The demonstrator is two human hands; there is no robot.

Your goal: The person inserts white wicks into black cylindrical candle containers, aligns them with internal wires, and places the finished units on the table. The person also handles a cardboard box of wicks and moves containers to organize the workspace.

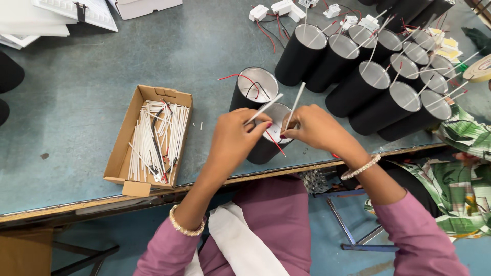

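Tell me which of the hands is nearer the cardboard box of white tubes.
Left. The left hand works over the black cylinder, just right of the cardboard box. The right hand is on the cylinder's far side, farther from the box.

Black cylinder [266,145] upright beneath both grips, silver inside; white sleeve tubes [294,105] pinched above rim (red wire [275,143] trailing).

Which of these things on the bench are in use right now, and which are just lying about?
In use:
left hand
right hand
white sleeves
black cylinder
red wire
box of sleeves

Lying about:
white connectors
tape roll
white cartons
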